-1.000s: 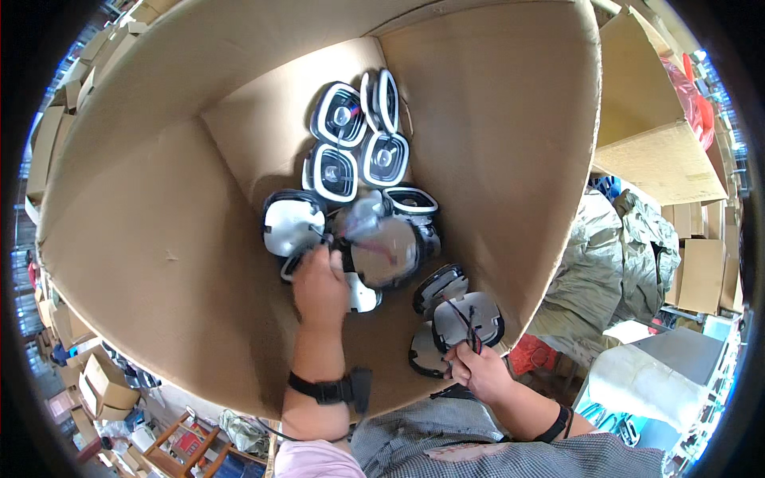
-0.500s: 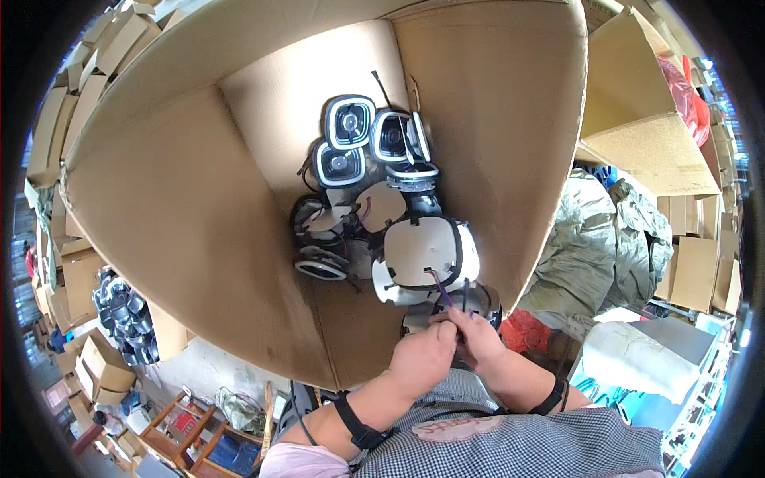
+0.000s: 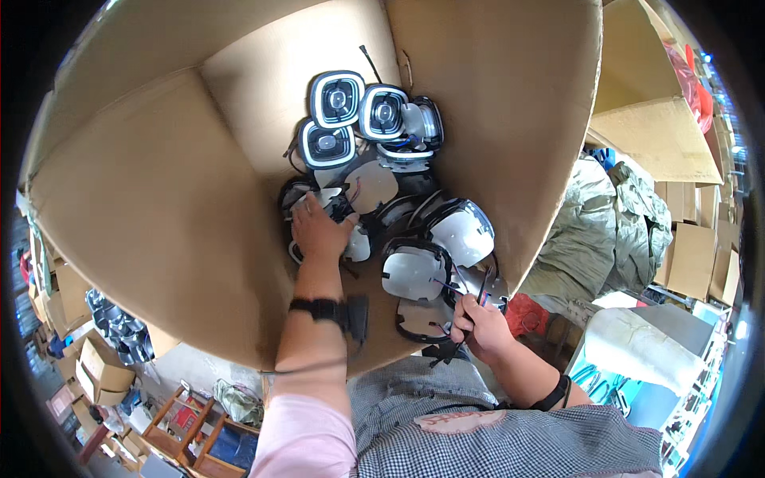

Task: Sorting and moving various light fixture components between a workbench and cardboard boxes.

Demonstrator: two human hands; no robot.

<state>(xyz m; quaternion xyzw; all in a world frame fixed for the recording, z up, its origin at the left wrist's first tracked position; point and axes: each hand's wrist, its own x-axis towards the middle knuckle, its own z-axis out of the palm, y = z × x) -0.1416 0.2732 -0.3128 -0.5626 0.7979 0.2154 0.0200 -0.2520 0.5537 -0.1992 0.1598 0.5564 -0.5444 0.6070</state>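
We look down into a big cardboard box [image 3: 143, 207], where many black lamp units lie together. In its far part, three lamps [image 3: 337, 99] show us their square faces with rounded corners and white rims, and they are close to each other. Just to the right of them, a tilted lamp [image 3: 429, 123] is near the right wall, and a thin black lead [image 3: 368, 64] rises behind the group. Nearer to us, a unit with a pale back plate [image 3: 372, 187] lies with this plate upward. The left hand [image 3: 319, 231] is down inside the box, over the units on the left side; its thumb is apart from the fingers and it touches a unit there, but we cannot tell if it is gripping it. The right hand [image 3: 482, 323] is closed around several thin cables [image 3: 484, 285], at the near right part of the box. These cables belong to a cluster of silver-backed units [image 3: 416, 272] just beyond this hand; if they hang or rest on something, we cannot tell. Both wrists wear a black band [image 3: 319, 309]. We see also a checkered apron [image 3: 526, 442] below, and on the right, outside the box, a grey-green cloth [image 3: 613, 231] and a red bag [image 3: 526, 315].
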